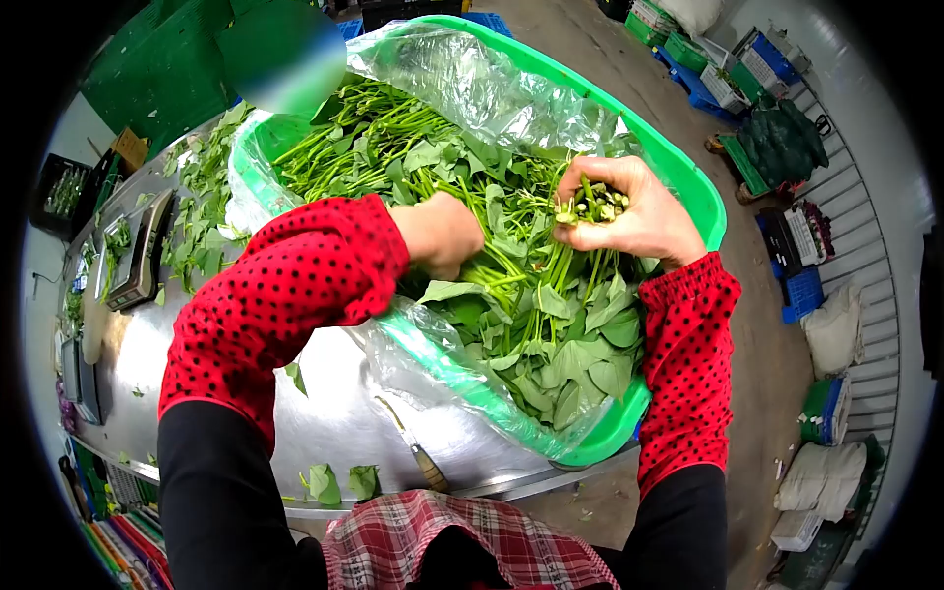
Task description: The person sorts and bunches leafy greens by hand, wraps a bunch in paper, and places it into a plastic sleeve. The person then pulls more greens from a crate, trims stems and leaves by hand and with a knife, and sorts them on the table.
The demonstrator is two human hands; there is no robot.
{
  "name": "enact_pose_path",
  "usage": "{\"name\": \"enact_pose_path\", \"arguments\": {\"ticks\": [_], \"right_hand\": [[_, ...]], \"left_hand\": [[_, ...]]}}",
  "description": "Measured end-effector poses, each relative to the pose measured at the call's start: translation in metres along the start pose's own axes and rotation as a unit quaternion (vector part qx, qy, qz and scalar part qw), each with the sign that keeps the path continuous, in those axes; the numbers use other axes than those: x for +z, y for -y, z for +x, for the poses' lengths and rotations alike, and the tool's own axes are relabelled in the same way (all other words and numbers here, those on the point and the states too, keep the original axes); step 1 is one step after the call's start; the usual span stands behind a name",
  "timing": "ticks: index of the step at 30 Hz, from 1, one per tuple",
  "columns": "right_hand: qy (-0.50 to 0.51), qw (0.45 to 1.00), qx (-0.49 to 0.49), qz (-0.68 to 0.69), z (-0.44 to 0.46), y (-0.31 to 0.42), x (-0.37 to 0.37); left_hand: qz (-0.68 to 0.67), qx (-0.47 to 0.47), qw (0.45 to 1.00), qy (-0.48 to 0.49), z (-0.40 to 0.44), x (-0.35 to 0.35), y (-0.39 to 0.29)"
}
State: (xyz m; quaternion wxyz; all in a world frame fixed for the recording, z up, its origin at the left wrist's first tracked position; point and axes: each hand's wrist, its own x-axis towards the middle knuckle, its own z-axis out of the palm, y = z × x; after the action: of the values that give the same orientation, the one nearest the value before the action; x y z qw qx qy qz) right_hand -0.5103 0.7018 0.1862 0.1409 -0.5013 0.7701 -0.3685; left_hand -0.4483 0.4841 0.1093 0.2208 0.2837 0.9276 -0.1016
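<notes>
Nearest you is a red plaid garment [516, 531] at the table's edge. Just beyond it, two loose leaf pieces [323, 484] and a wooden-handled knife [429, 466] lie on the steel table [324, 423], the blade pointing away from you. Your forearms wear red polka-dot sleeve covers [285, 275] over black sleeves [211, 492].

Your right hand [629, 211] grips a bunch of cut stems [593, 205], thumb and fingers wrapped around it, the pale cut ends turned up towards you and leaves hanging below. Your left hand [442, 234] is down among the long-stemmed leafy greens [393, 147], fingers curled; their tips are hidden, so whether they grip any stems cannot be told. These greens fill a bright green plastic tub [703, 197] lined with clear plastic film [472, 84], stems mostly piled at its far end and broad leaves bunched at the near end.

Past your left arm, more leaves [202, 241] are strewn on the table, beside a weighing scale [144, 251]. Farther off to the right, across the floor [752, 324], stand a blue crate [803, 293], pale sacks [834, 334] and a dark green bag [782, 143] along the wall.
</notes>
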Motion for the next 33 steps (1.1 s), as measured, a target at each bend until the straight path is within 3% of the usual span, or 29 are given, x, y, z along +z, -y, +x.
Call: {"name": "enact_pose_path", "arguments": {"ticks": [1, 3, 5, 6, 8, 10, 11, 13, 15, 19, 21, 23, 24, 25, 26, 27, 29, 33], "right_hand": [[-0.002, 1.000, -0.003, 0.003, 0.000, 0.000, 0.000], [-0.011, 1.000, 0.001, -0.007, -0.001, 0.001, 0.000], [-0.031, 0.999, -0.016, -0.018, -0.003, 0.001, -0.001], [-0.032, 0.999, 0.004, -0.019, -0.003, 0.003, -0.002], [-0.019, 0.999, 0.037, -0.022, -0.002, 0.000, -0.001], [-0.012, 1.000, 0.011, -0.016, 0.001, 0.002, 0.009], [-0.009, 1.000, -0.013, -0.013, 0.003, 0.005, 0.013], [0.001, 1.000, 0.005, -0.024, 0.006, 0.002, 0.019], [-0.025, 0.999, -0.015, -0.017, 0.008, -0.002, 0.025], [-0.002, 0.999, -0.036, 0.002, 0.014, -0.008, 0.032], [0.027, 0.999, -0.026, 0.008, 0.014, -0.006, 0.028], [0.036, 0.999, 0.018, -0.007, 0.016, -0.007, 0.027], [0.030, 1.000, -0.001, 0.000, 0.013, -0.004, 0.025], [0.037, 0.999, -0.003, 0.021, 0.011, -0.005, 0.022], [0.027, 0.999, -0.003, 0.043, 0.008, -0.004, 0.018], [0.019, 0.998, -0.001, 0.065, 0.006, -0.002, 0.016], [0.009, 0.999, -0.021, 0.034, 0.004, -0.001, 0.016], [-0.064, 0.995, -0.075, -0.013, -0.013, 0.027, 0.007]], "left_hand": [[-0.029, -0.039, 0.999, 0.026, -0.005, -0.009, 0.003], [-0.214, -0.062, 0.974, -0.041, -0.014, -0.020, 0.020], [-0.403, -0.008, 0.902, -0.154, -0.025, -0.025, 0.036], [-0.477, 0.022, 0.865, -0.153, -0.031, -0.030, 0.034], [-0.479, 0.022, 0.865, -0.149, -0.036, -0.039, 0.028], [-0.493, 0.005, 0.858, -0.144, -0.038, -0.047, 0.014], [-0.572, -0.004, 0.807, -0.144, -0.041, -0.051, 0.004], [-0.580, -0.025, 0.791, -0.195, -0.033, -0.039, 0.002], [-0.713, 0.014, 0.651, -0.259, -0.020, -0.016, -0.001], [-0.725, 0.005, 0.626, -0.288, -0.017, -0.005, -0.007], [-0.819, -0.032, 0.520, -0.240, -0.025, -0.010, -0.006], [-0.816, -0.043, 0.533, -0.217, -0.026, -0.006, 0.005], [-0.658, -0.065, 0.697, -0.278, -0.023, -0.002, 0.014], [-0.464, -0.084, 0.820, -0.324, -0.018, 0.004, 0.020], [-0.344, -0.096, 0.886, -0.295, -0.006, 0.017, 0.025], [-0.341, -0.075, 0.916, -0.197, -0.010, 0.014, 0.017], [-0.234, -0.040, 0.964, -0.124, 0.007, 0.028, 0.019], [-0.094, -0.091, 0.982, -0.135, 0.047, 0.057, 0.028]]}}
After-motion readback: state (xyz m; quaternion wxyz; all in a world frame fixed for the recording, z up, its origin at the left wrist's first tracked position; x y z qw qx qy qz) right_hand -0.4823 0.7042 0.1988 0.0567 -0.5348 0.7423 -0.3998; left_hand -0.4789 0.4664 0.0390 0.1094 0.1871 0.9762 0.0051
